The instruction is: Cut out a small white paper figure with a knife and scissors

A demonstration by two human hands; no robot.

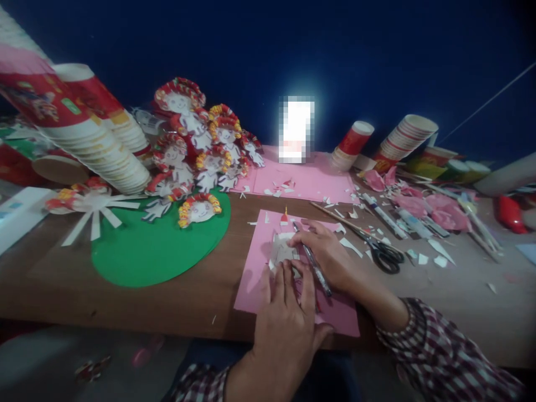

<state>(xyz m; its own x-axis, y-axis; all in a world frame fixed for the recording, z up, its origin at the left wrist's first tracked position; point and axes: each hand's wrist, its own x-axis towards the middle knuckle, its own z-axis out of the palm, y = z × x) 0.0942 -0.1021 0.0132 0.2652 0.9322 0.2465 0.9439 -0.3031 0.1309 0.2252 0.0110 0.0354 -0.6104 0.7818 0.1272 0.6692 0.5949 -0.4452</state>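
A pink sheet of card [253,279] lies on the table in front of me. On it is a small whitish paper cutout [280,251], partly hidden by my fingers. My left hand [285,312] is open, its fingers stretched flat with the tips on the cutout's lower part. My right hand [333,257] is bent over the cutout's right side, a fingertip touching the paper. A clear-barrelled pen [316,268] slants along the inside of that hand, held there by its fingers. Near the card's top edge is a small red paper piece with a yellow tip [285,216].
Green card [146,251] and paper dolls with red and yellow rims [201,212] stand to the left, beside stacked paper cups [113,151]. Black-handled scissors [387,255], a thin stick [335,215], markers [383,215] and white scraps lie right. A bright blurred panel [296,128] stands behind.
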